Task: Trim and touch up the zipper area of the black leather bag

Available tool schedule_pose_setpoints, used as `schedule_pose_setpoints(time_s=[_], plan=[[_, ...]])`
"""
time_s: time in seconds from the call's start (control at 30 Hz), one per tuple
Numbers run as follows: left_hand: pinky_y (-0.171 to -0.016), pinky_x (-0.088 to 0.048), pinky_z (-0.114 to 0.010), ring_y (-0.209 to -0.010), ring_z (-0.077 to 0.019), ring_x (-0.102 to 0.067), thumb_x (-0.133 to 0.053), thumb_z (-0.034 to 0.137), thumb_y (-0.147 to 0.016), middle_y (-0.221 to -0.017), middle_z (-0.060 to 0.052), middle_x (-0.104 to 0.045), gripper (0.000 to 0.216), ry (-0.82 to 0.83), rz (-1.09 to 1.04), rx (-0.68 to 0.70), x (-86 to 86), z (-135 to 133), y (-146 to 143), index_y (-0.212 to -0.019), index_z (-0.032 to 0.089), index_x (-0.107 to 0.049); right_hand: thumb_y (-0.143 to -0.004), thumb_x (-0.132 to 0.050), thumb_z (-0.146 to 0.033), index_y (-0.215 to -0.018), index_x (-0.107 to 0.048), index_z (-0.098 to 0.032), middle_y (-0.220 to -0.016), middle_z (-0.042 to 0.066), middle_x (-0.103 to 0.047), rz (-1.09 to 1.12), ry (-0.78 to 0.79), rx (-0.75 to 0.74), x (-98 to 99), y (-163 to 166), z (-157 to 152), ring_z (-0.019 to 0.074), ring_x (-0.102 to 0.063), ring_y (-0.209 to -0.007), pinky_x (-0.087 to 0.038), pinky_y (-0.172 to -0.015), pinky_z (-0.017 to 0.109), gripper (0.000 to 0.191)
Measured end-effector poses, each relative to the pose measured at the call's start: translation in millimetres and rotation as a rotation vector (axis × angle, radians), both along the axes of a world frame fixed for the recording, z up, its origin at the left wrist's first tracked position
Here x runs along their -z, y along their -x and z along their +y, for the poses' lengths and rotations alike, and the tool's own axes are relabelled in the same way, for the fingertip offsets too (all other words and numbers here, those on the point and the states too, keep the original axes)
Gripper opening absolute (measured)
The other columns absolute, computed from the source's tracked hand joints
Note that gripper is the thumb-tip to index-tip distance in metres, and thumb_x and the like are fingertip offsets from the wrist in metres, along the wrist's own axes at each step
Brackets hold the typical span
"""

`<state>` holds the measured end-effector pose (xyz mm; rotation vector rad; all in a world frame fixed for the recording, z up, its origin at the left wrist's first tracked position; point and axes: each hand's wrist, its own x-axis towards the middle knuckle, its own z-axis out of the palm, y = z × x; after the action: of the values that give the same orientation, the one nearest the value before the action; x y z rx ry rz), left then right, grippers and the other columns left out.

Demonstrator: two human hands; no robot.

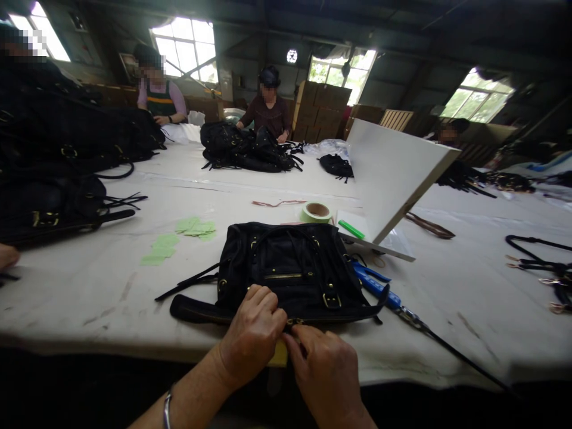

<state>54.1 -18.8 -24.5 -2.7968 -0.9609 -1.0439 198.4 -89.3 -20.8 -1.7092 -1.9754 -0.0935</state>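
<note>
A worker's two hands meet at the near edge of a black handbag (290,274) lying flat on a long white table (89,286), the left hand (252,336) curled with its fingers pressed together over the bag's bottom seam and the right hand (324,372) pinching, thumb to forefinger, a small brass zip pull (295,322) where the two hands touch. A yellow slip (280,355) shows between the hands, just below the seam. The bag lies with its long axis running left to right across the table, its handles pointing away from the worker and its strap (190,285) trailing off to the left. Judging by the closed front zip and fastened buckles, the bag looks largely finished, with only the near edge under the fingers still being handled. Just beside the bag on the right lie blue pliers (375,286); beyond it sit a roll of green tape (315,212), green paper tags (187,232) and a tilted white board (393,173). Across the table, other people sit at heaps of black bags (245,149).
</note>
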Motion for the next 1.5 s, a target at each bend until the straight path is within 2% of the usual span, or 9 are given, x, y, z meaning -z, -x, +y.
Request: schedule_pose_setpoints(time_s=[0.13, 0.4, 0.67, 0.87, 0.97, 1.17, 1.23, 1.37, 1.5], plan=[[-0.066, -0.031, -0.036, -0.071, -0.0189, -0.038, -0.045, 0.015, -0.089, -0.071, -0.004, -0.042, 0.026, -0.002, 0.027, -0.011, -0.1, -1, 0, -0.063, 0.016, -0.044, -0.086, -0.051, -0.023, -0.072, -0.057, -0.021, -0.063, 0.000, -0.059, 0.016, 0.056, 0.036, -0.7, 1, -3, 0.0167, -0.050, -0.055, -0.018, -0.059, 0.032, 0.016], [-0.064, -0.030, -0.035, -0.069, -0.0189, -0.036, -0.042, 0.011, -0.086, -0.070, -0.004, -0.039, 0.024, -0.051, 0.044, -0.074, 1.7, -2, -3, -0.062, 0.016, -0.044, -0.084, -0.045, -0.017, -0.060, -0.049, -0.021, -0.057, 0.003, -0.053, -0.136, -0.126, 0.099, -11.3, -2, 4, 0.0174, -0.042, -0.055, -0.018, -0.061, 0.034, 0.025], [-0.065, -0.030, -0.035, -0.069, -0.0190, -0.036, -0.040, 0.010, -0.085, -0.070, -0.005, -0.039, 0.024, -0.045, 0.075, -0.101, 3.8, -4, -3, -0.063, 0.017, -0.045, -0.084, -0.045, -0.017, -0.060, -0.049, -0.020, -0.057, 0.002, -0.054, -0.142, -0.099, 0.094, -8.0, -12, 3, 0.0169, -0.044, -0.054, -0.018, -0.060, 0.034, 0.025], [-0.067, -0.033, -0.036, -0.071, -0.0192, -0.037, -0.042, 0.009, -0.085, -0.072, -0.005, -0.041, 0.022, -0.022, 0.043, -0.074, 7.7, -5, 1, -0.065, 0.016, -0.046, -0.093, -0.046, -0.027, -0.059, -0.049, -0.019, -0.058, -0.001, -0.053, 0.141, 0.189, -0.162, -24.0, -37, -1, 0.0108, -0.045, -0.050, -0.020, -0.054, 0.029, 0.035], [-0.068, -0.034, -0.035, -0.072, -0.0188, -0.038, -0.043, 0.009, -0.086, -0.073, -0.005, -0.042, 0.021, 0.008, 0.038, -0.045, 7.9, -5, 3, -0.066, 0.016, -0.048, -0.093, -0.047, -0.030, -0.060, -0.052, -0.019, -0.059, 0.000, -0.055, 0.240, 0.215, -0.113, -30.9, -48, 1, 0.0117, -0.049, -0.054, -0.025, -0.055, 0.027, 0.035], [-0.069, -0.035, -0.035, -0.073, -0.0182, -0.038, -0.042, 0.010, -0.088, -0.073, -0.004, -0.042, 0.022, 0.007, 0.039, -0.023, 8.5, -6, 4, -0.069, 0.015, -0.052, -0.091, -0.052, -0.038, -0.073, -0.065, -0.021, -0.061, 0.000, -0.060, 0.247, 0.330, -0.021, -15.4, -37, 2, 0.0149, -0.055, -0.055, -0.026, -0.055, 0.028, 0.028], [-0.070, -0.036, -0.035, -0.074, -0.0182, -0.038, -0.041, 0.010, -0.089, -0.073, -0.004, -0.042, 0.023, 0.000, 0.021, -0.009, 9.4, -6, 4, -0.070, 0.015, -0.053, -0.093, -0.049, -0.038, -0.070, -0.062, -0.020, -0.060, 0.001, -0.059, 0.224, 0.298, -0.002, -7.1, -28, 3, 0.0146, -0.054, -0.054, -0.025, -0.055, 0.029, 0.032], [-0.068, -0.034, -0.034, -0.073, -0.0178, -0.037, -0.039, 0.010, -0.089, -0.073, -0.004, -0.041, 0.025, 0.013, -0.023, 0.010, 11.2, -5, 3, -0.066, 0.014, -0.049, -0.093, -0.038, -0.024, -0.062, -0.050, -0.018, -0.057, 0.002, -0.055, 0.160, 0.190, -0.012, 2.8, -13, 7, 0.0134, -0.052, -0.052, -0.021, -0.055, 0.030, 0.034], [-0.066, -0.033, -0.035, -0.072, -0.0179, -0.038, -0.038, 0.010, -0.089, -0.071, -0.004, -0.041, 0.027, 0.022, -0.029, 0.007, 12.3, -2, 4, -0.063, 0.015, -0.045, -0.091, -0.040, -0.022, -0.060, -0.047, -0.018, -0.057, 0.001, -0.054, 0.138, 0.224, -0.077, -4.7, -13, 12, 0.0119, -0.050, -0.050, -0.020, -0.053, 0.030, 0.033]])
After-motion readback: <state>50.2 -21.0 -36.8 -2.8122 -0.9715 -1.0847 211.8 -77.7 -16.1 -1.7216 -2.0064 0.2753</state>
